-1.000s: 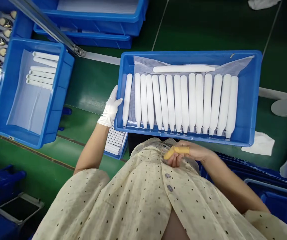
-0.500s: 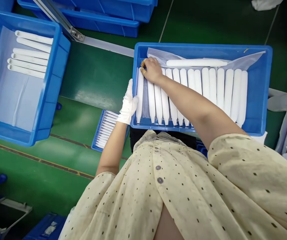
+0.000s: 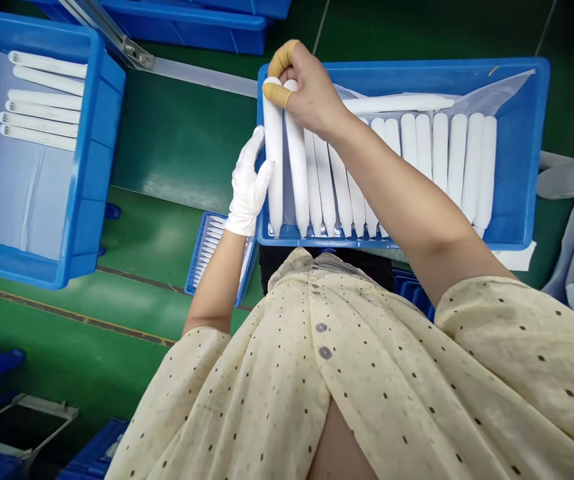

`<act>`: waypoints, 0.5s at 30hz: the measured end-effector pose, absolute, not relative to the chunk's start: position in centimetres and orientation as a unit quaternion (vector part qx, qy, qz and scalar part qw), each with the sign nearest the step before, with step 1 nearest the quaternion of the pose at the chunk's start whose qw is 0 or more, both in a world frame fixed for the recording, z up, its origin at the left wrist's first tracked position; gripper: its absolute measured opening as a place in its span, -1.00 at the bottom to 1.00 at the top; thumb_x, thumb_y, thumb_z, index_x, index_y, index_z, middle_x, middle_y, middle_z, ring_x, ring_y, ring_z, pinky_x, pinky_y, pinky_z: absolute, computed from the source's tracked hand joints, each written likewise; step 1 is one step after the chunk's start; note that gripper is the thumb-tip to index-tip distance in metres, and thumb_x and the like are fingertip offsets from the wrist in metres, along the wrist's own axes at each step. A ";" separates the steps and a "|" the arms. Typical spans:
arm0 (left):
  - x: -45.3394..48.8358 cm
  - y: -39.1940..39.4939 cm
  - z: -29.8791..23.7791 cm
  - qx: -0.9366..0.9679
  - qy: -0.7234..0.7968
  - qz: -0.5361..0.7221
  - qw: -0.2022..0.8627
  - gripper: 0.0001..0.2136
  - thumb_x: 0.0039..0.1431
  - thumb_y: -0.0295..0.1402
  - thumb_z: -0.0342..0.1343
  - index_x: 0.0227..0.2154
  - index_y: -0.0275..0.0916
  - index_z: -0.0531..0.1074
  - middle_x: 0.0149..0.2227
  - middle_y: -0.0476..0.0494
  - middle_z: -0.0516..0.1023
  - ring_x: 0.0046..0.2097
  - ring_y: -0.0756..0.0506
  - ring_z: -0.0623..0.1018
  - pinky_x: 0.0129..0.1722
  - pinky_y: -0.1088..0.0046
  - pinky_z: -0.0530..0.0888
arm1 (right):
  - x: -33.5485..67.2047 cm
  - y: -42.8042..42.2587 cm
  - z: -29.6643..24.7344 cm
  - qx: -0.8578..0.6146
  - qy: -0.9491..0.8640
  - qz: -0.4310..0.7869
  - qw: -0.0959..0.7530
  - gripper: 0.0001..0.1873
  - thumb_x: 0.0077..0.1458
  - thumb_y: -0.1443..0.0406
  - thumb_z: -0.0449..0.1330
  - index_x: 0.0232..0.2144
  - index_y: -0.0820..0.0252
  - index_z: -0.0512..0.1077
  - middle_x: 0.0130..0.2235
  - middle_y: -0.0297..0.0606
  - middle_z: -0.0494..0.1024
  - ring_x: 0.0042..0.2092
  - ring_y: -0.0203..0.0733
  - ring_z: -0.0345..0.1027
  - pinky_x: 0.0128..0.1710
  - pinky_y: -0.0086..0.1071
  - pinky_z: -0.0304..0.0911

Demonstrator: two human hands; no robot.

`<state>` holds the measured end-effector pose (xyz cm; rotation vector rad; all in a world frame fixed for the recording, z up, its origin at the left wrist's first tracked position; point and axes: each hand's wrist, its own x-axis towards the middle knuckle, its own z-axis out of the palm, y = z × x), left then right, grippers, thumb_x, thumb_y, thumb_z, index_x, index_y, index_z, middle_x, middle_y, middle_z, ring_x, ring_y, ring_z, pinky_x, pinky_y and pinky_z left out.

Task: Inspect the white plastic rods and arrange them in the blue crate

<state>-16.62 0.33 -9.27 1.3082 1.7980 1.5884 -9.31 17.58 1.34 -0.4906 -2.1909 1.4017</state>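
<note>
A blue bin (image 3: 527,153) in front of me holds a row of long white handles (image 3: 417,153) standing side by side, with one more lying across their tops. My right hand (image 3: 307,90), with yellow finger cots, is closed on the top ends of the two leftmost white handles (image 3: 287,167) and lifts them above the bin's rim. My left hand (image 3: 247,183), in a white glove, rests against the lower part of those handles at the bin's left wall, its fingers stretched out.
A second blue bin (image 3: 101,147) at the left holds several white handles on a plastic liner. A small blue tray (image 3: 204,247) of thin white parts lies under my left arm. More blue bins (image 3: 191,27) and a metal rail (image 3: 111,33) stand at the back.
My right hand came up from my lap, reached into the bin's far left corner, gripped two handles and raised their tops. My left hand slid from the bin's edge up against them.
</note>
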 end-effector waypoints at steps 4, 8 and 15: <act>-15.1 1.1 -6.2 0.414 0.542 0.567 0.461 -0.25 0.22 0.17 0.21 0.32 -0.23 0.35 0.32 -0.18 0.50 0.41 -0.43 0.38 0.37 -0.15 0.42 | -7.4 16.3 2.4 -0.055 -0.788 0.541 0.289 -0.75 0.22 0.60 0.18 -0.24 0.23 0.24 -0.17 -0.37 0.26 -0.20 -0.45 0.20 -0.05 -0.55 0.25; -14.1 1.4 -4.4 0.375 0.451 0.565 0.580 -0.36 0.08 -0.03 0.40 0.14 -0.30 0.50 0.14 -0.27 0.63 0.29 -0.46 0.53 0.35 -0.16 0.47 | -5.5 16.9 3.1 -0.020 -0.778 0.564 0.276 -0.65 0.04 0.53 0.35 -0.23 0.24 0.28 -0.16 -0.41 0.33 -0.20 -0.45 0.28 -0.06 -0.55 0.34; -13.6 3.1 -3.8 0.347 0.413 0.476 0.694 -0.04 0.23 0.48 -0.24 0.21 -0.32 0.46 0.07 -0.39 0.65 0.33 -0.48 0.49 0.33 -0.18 0.47 | -1.4 18.1 6.6 0.019 -0.590 0.724 0.357 -0.69 0.12 0.36 0.33 -0.11 0.38 0.40 -0.21 -0.56 0.59 -0.08 -0.44 0.59 0.14 -0.37 0.43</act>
